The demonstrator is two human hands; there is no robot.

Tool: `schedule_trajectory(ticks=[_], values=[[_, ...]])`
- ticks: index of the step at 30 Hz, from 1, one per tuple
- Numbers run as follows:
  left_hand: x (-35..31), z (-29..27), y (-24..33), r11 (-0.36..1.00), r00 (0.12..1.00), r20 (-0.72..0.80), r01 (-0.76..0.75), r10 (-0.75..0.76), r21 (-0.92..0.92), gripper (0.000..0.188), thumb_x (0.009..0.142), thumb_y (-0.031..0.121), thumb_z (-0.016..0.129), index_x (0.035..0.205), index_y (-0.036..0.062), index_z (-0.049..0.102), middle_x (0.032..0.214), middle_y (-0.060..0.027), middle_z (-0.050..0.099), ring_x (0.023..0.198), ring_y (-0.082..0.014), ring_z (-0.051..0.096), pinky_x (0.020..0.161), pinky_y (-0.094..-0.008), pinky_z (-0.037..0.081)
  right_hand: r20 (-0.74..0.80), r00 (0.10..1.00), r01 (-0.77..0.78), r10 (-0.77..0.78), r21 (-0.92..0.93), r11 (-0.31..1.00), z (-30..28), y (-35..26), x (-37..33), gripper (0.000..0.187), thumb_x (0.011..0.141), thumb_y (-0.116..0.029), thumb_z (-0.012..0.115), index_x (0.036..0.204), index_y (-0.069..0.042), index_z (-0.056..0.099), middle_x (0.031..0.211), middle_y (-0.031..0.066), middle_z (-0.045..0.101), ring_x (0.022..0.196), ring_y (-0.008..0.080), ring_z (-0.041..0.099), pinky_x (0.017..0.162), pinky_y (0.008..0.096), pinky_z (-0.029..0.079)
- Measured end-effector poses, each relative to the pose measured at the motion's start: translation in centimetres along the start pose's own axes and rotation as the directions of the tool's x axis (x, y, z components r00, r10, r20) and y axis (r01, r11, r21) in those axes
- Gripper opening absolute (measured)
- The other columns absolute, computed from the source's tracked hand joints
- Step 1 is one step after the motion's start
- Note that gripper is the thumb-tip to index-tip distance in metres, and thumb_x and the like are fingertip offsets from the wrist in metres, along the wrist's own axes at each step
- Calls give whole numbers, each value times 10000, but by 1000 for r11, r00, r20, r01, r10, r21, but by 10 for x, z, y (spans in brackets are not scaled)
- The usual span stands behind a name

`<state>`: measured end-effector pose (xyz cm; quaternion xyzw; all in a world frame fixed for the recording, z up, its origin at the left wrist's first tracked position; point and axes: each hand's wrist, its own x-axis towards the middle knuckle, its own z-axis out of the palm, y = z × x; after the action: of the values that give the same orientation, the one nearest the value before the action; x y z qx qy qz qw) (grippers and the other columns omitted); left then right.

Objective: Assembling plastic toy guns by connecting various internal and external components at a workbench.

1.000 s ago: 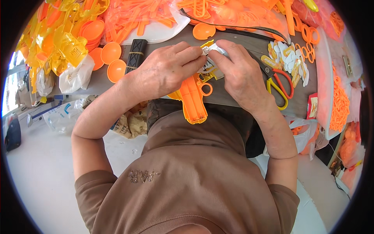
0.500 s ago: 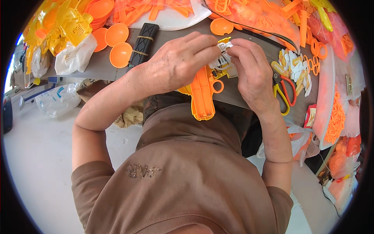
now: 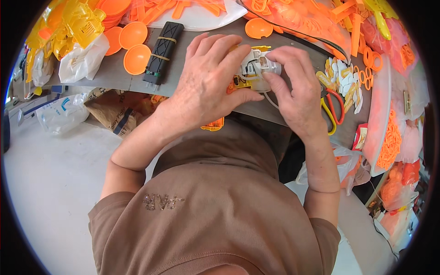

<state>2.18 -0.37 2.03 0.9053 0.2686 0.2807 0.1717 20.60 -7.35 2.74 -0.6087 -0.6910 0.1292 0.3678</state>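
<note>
My left hand [image 3: 206, 78] is curled over an orange plastic toy housing [image 3: 213, 124], its thumb stretched along the near side. Most of the housing is hidden beneath that hand; its handle end shows below the palm. At its far end sits a white mechanism [image 3: 251, 64] with dark wires and yellow plastic [image 3: 261, 47] around it. My right hand [image 3: 298, 85] grips a clear, round plastic piece [image 3: 273, 68] at the mechanism's right side between thumb and fingers. A black ribbed bar [image 3: 164, 50] with rubber bands round it lies left of my left hand.
Orange cups [image 3: 136, 59] lie at the back left, near yellow plastic parts [image 3: 85, 25]. Scissors [image 3: 333, 107] with red and yellow handles are right of my right hand, beside small white pieces [image 3: 341, 73]. A bin of orange parts [image 3: 389, 142] stands farther right.
The housing has turned, so its handle end now points down-left under my left hand. My left hand has spread over it, and my right hand has moved onto the clear round piece.
</note>
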Motion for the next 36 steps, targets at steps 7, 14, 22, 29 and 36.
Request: schedule_trajectory(ticks=[7, 14, 22, 29, 36], values=[[-3, 8, -3, 998, 998, -40, -52, 54, 47, 677, 588, 272, 807, 1146, 7, 530, 1146, -121, 518, 1047, -290, 515, 950, -427, 364, 280, 949, 145, -142, 10, 989, -17, 3, 32, 263, 755, 13, 640, 1014, -13, 608, 1111, 108, 537, 987, 242, 554, 821, 336, 462], [-5, 9, -3, 999, 998, -52, -35, 36, 23, 667, 626, 305, 799, 1177, 14, 561, 1185, -135, 553, 1028, -330, 537, 906, -428, 412, 444, 895, -3, -50, 118, 993, -21, 6, 43, 225, 761, 2, 629, 985, 1, 609, 1051, 89, 557, 942, 206, 575, 793, 298, 462], [-5, 11, -3, 999, 996, -74, -42, 43, 18, 664, 627, 300, 796, 1180, 18, 559, 1188, -134, 554, 1018, -319, 544, 897, -417, 417, 376, 914, 140, -156, 70, 988, -18, 8, 40, 170, 771, -6, 646, 940, 8, 631, 1001, 72, 595, 873, 201, 601, 755, 296, 483], [-6, 11, -3, 999, 997, -76, -32, 32, 11, 663, 622, 300, 797, 1174, 18, 563, 1192, -135, 554, 1021, -320, 544, 897, -415, 419, 302, 923, 246, -238, 11, 969, -15, 7, 37, 197, 761, -8, 665, 956, 0, 636, 999, 85, 611, 878, 230, 607, 748, 307, 491], [-6, 11, -3, 999, 996, -76, -39, 41, 17, 666, 616, 293, 799, 1172, 13, 563, 1193, -135, 553, 1031, -322, 541, 896, -420, 422, 338, 857, 422, -388, -28, 906, -17, 14, 41, 199, 758, -24, 680, 950, 2, 633, 1006, 90, 615, 893, 247, 601, 745, 319, 495]])
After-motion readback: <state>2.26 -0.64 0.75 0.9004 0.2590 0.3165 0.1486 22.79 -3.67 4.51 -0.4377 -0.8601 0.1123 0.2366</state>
